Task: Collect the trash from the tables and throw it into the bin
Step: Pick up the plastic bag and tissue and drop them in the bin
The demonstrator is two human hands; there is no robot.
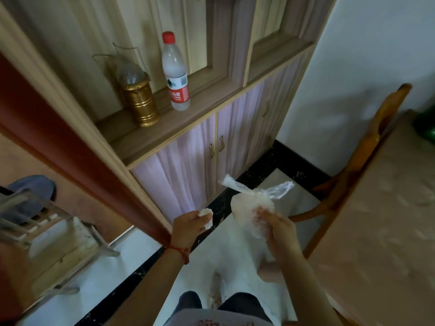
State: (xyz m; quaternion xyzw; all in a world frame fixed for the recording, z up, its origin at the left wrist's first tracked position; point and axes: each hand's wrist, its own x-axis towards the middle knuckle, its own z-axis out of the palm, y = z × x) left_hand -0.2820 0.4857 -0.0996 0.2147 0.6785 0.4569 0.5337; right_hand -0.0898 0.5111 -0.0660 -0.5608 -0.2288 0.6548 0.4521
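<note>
My left hand point(189, 224) is closed around a small crumpled white tissue point(207, 216), held over the floor in front of a cabinet. A red string circles that wrist. My right hand point(279, 229) grips a clear plastic bag point(253, 208) knotted at the top, with pale contents inside; its loose ends stick up to the left and right. Both hands are at waist height, close together. No bin is in view.
A wooden cabinet shelf point(164, 128) carries a red-capped plastic bottle point(176, 74) and a gold lantern point(138, 100). A table with a beige cloth point(388, 220) and a wooden chair point(353, 172) stand on the right. A wooden stool point(47, 238) is at left.
</note>
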